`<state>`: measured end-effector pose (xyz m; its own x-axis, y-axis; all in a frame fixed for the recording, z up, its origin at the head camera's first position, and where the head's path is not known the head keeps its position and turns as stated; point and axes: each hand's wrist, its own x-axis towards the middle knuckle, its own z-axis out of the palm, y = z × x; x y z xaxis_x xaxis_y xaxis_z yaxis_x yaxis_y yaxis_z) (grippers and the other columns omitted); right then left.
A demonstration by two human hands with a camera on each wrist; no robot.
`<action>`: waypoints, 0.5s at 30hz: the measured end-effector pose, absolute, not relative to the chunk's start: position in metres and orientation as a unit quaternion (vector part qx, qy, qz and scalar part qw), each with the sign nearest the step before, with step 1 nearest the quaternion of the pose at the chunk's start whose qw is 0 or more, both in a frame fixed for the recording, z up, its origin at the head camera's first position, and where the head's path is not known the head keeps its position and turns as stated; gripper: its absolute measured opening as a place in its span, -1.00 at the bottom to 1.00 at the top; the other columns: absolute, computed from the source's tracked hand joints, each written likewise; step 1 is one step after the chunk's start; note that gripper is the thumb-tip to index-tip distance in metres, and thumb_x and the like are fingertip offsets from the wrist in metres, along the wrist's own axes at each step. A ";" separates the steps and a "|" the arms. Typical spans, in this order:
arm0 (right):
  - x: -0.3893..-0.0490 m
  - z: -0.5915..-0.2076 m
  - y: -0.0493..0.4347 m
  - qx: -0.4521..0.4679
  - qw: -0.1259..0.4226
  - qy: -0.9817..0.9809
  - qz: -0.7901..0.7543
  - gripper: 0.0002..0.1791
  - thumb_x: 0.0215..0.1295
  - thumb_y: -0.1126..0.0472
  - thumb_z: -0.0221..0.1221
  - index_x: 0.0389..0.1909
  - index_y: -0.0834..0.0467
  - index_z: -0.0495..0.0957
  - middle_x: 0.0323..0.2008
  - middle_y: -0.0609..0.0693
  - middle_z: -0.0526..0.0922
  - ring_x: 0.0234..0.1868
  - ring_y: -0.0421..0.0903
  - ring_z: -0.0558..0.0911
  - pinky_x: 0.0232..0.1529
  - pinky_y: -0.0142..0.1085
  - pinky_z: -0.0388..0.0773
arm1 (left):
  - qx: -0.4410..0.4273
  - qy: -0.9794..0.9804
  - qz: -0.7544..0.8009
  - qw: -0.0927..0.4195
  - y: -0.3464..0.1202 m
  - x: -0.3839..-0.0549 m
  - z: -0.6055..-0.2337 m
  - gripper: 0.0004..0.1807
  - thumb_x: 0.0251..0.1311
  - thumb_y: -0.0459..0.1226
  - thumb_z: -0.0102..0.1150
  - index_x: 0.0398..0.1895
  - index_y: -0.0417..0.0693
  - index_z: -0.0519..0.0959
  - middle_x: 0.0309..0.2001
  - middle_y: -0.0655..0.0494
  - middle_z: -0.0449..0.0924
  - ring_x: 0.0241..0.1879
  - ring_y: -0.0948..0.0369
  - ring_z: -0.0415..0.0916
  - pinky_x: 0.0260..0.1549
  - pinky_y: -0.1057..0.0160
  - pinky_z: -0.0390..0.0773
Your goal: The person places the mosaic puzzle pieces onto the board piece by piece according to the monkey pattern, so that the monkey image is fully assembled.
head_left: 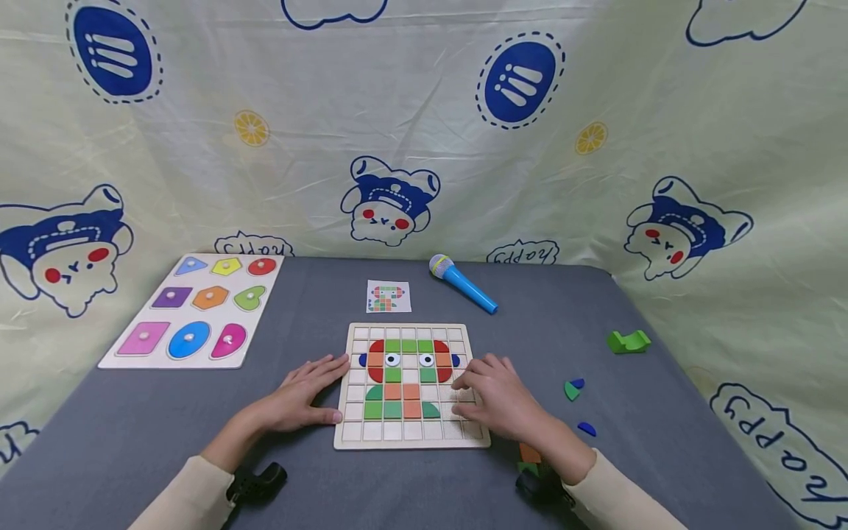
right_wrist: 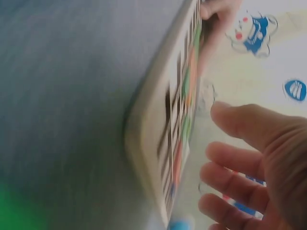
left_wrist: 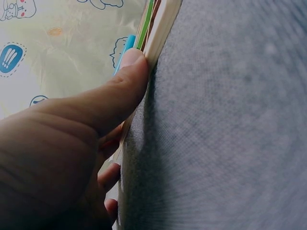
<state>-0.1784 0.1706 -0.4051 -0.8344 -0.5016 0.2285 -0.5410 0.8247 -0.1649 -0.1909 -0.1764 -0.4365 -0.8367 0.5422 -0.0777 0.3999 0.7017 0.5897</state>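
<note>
A square wooden grid board (head_left: 358, 436) lies mid-table, with red, green, orange and blue pieces laid in its cells as a figure. Two of those cells hold eye tiles (head_left: 393, 359). My left hand (head_left: 298, 394) rests at the board's left side, thumb and fingertips against the edge, fingers extended. In the left wrist view the thumb (left_wrist: 129, 72) presses on the rim. Over the right side of the board hovers my right hand (head_left: 500, 397), fingers loosely bent and apart. The right wrist view shows nothing between its thumb and fingers.
A small pattern card (head_left: 389, 297) and a blue toy microphone (head_left: 467, 287) lie behind the board. At left is a shape puzzle board (head_left: 192, 313). Right of the board are a green curved block (head_left: 628, 341), blue and green pieces (head_left: 572, 391), and orange pieces (head_left: 529, 453) near the right wrist.
</note>
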 end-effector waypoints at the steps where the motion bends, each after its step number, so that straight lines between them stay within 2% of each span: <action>1: -0.179 -0.404 0.176 0.268 0.088 -0.953 0.111 -0.70 -0.08 -0.01 0.44 -0.31 0.01 0.70 -0.33 -0.15 0.58 -0.25 -0.21 0.35 -0.16 -0.22 0.23 | 0.257 0.914 0.288 0.123 -0.176 -0.191 -0.436 -0.06 0.09 0.12 0.21 0.46 -0.04 0.08 0.49 -0.04 0.02 0.47 -0.13 -0.16 0.31 -0.32 -0.19; 7: -0.173 -0.402 0.211 0.241 0.080 -0.962 0.097 -0.70 -0.09 -0.01 0.44 -0.30 -0.02 0.69 -0.35 -0.18 0.55 -0.27 -0.22 0.34 -0.19 -0.21 0.23 | 0.257 0.915 0.284 0.123 -0.176 -0.191 -0.437 -0.07 0.10 0.13 0.20 0.46 -0.04 0.08 0.49 -0.04 0.01 0.47 -0.13 -0.15 0.31 -0.32 -0.17; 15: -0.151 -0.403 0.252 0.252 0.026 -0.961 0.108 -0.73 -0.06 -0.02 0.41 -0.29 -0.09 0.66 -0.33 -0.27 0.50 -0.25 -0.28 0.32 -0.20 -0.27 0.22 | 0.257 0.914 0.288 0.123 -0.176 -0.191 -0.437 -0.06 0.09 0.12 0.22 0.46 -0.04 0.08 0.49 -0.06 0.00 0.48 -0.14 -0.16 0.32 -0.31 -0.20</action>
